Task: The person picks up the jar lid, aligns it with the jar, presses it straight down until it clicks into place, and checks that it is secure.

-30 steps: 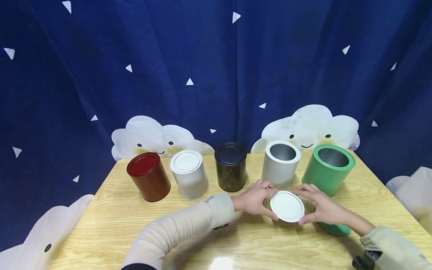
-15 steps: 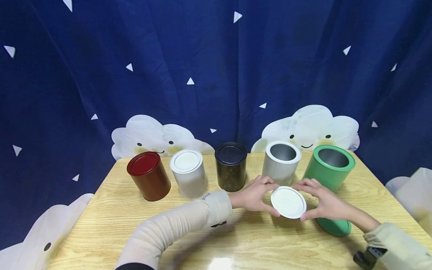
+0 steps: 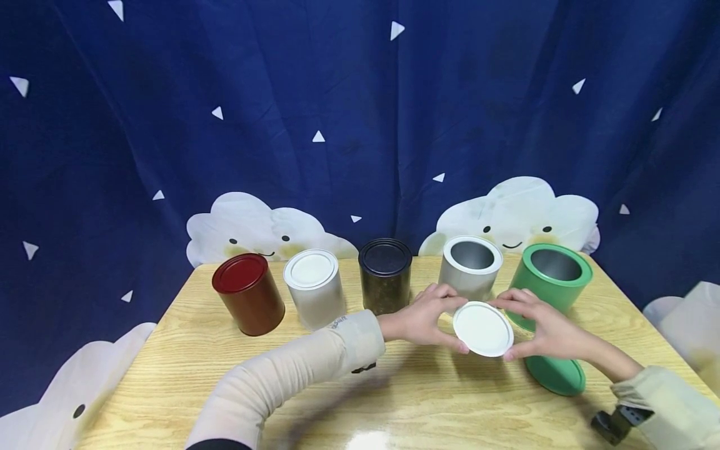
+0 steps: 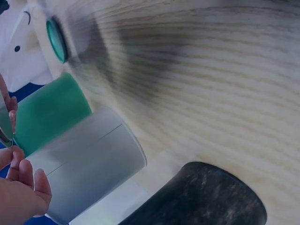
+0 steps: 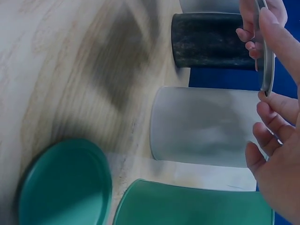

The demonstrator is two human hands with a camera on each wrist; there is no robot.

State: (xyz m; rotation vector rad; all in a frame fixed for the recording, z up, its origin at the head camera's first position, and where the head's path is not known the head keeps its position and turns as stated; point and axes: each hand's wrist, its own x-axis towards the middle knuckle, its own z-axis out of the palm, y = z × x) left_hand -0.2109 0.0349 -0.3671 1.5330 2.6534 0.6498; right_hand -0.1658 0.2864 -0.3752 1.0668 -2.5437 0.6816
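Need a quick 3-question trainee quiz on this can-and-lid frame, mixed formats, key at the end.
1. True or false: both hands, left hand and right hand, hold the white lid.
2. Which cans stand open? A) red and black B) silver can and green can C) all five
3. Fill in: the green lid lies flat on the ____.

Key: 1 true; 2 B; 3 table.

Five cans stand in a row across your counter (image 3: 185,375); before the fourth can (image 3: 469,267), your hands (image 3: 424,315) hold a lid (image 3: 482,329), another lid (image 3: 555,374) lying right of it.
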